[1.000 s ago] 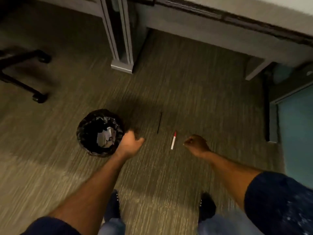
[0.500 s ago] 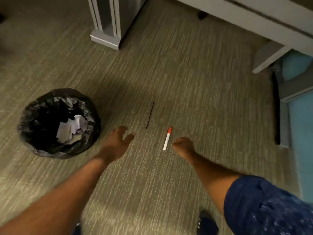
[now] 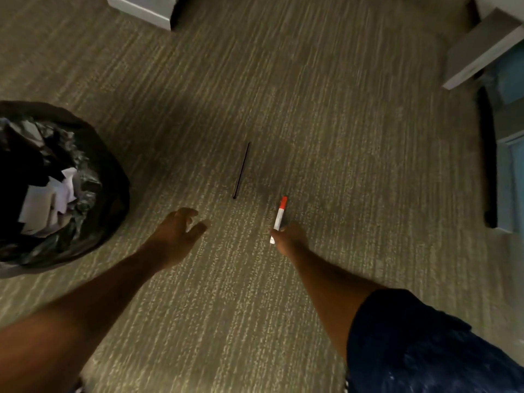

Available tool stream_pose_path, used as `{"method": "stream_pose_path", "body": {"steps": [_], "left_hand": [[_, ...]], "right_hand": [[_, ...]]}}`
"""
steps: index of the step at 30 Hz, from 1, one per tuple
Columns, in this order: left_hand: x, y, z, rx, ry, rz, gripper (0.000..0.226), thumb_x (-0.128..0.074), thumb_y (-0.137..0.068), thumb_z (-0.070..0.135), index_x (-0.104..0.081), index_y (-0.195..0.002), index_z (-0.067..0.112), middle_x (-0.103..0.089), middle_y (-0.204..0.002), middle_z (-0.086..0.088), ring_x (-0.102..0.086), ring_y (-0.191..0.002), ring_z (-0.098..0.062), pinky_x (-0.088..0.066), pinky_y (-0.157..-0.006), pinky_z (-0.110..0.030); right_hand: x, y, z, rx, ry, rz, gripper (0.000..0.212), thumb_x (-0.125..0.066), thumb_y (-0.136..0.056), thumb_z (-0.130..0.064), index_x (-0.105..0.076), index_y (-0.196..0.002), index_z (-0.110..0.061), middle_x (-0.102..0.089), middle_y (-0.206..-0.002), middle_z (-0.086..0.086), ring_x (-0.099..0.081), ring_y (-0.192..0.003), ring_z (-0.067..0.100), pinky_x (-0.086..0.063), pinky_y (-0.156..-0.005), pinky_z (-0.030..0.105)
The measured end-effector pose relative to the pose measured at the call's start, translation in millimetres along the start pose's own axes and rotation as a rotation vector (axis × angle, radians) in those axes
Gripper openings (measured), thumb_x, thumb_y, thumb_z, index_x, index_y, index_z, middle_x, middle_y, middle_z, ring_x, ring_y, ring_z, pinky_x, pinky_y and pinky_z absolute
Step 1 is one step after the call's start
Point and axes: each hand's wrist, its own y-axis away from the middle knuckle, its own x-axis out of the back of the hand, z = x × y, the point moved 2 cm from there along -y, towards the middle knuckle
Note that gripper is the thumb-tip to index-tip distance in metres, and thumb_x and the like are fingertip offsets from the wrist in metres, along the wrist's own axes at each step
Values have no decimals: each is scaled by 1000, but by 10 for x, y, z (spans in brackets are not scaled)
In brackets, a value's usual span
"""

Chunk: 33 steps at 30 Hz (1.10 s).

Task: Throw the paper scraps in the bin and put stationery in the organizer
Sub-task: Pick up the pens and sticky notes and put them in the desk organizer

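A white marker with a red cap lies on the carpet, and my right hand pinches its lower end. A thin black stick-like pen lies on the carpet just left of it. My left hand hovers with loosely spread fingers below that black pen, holding nothing. A bin lined with a black bag stands at the left, with white paper scraps inside. No organizer is in view.
Grey desk legs stand at the top left and top right. A blue panel with a dark frame runs along the right edge. My dark blue sleeve fills the lower right.
The view has dropped closer to the floor and the bin has slid to the left edge. My right hand has moved forward onto the marker's lower end. My left hand's fingers have opened.
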Motion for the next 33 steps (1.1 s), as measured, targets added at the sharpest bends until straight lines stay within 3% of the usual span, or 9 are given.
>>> {"method": "stream_pose_path", "body": {"steps": [7,9,12,14,16,19,24,27,33], "left_hand": [[-178,-105,72,-4,48,-68,60,-44,-90,60,-45,-134,19,-57,-128,-6,-56,-109,-20,-47,-92,-35],[-207,-174,126,25,87,-106,53,-48,-92,54,-49,-131,17,-60,-125,-5,-57,-108,-19,-46,-90,-33],[-243,-313,239,48,96,-141,44,-54,-93,45,-57,-125,15,-63,-124,-6,-60,-103,-19,-46,-80,-28],[-252,-423,346,99,305,-86,50,-59,-91,43,-53,-129,11,-63,-121,-10,-63,-102,-26,-48,-70,-28],[-224,-503,464,203,597,-1,54,-64,-87,41,-48,-130,12,-63,-115,-14,-64,-100,-33,-54,-75,-37],[-155,-594,560,225,825,13,10,-62,-91,21,-57,-96,15,-64,-86,-12,-62,-77,-28,-52,-74,-39],[-49,-648,488,228,661,2,11,-48,-92,-1,-57,-92,6,-60,-70,-10,-58,-59,-21,-49,-51,-25],[-8,-721,270,272,817,68,16,-46,-91,-9,-54,-92,4,-55,-70,-14,-59,-50,-19,-51,-46,-24],[52,-788,-162,292,858,132,18,-40,-93,-10,-49,-98,4,-56,-73,-18,-61,-39,-10,-53,-43,-20]], "right_hand": [[-111,-65,-82,7,-5,-56,39,-68,-84,-38,-71,-101,-4,-72,-104,15,-69,-97,31,-55,-80,34],[-117,8,-187,33,-205,-130,28,-70,-83,-31,-72,-94,-5,-74,-90,12,-71,-82,27,-58,-74,36],[-100,292,-470,163,-434,-231,12,-70,-84,-19,-70,-83,-7,-69,-72,6,-64,-57,15,-50,-50,22],[-111,472,-641,260,-473,-302,12,-72,-83,-19,-71,-82,-7,-68,-67,5,-60,-49,9,-46,-47,20],[-143,590,-769,336,-440,-363,13,-73,-81,-25,-69,-72,-16,-68,-65,3,-59,-50,12,-47,-53,26],[-223,647,-877,413,-331,-369,17,-72,-79,-29,-64,-65,-23,-66,-65,-4,-60,-59,11,-49,-62,33],[-163,622,-1007,460,-341,-436,22,-71,-77,-35,-70,-76,-12,-73,-77,6,-68,-69,21,-45,-62,30],[-177,387,-1055,390,-255,-281,30,-63,-81,-40,-67,-69,-13,-72,-75,11,-62,-62,21,-47,-61,32],[-361,-223,-1301,174,-35,19,47,-59,-88,-46,-67,-102,-2,-71,-99,14,-68,-92,29,-57,-81,40]]}}
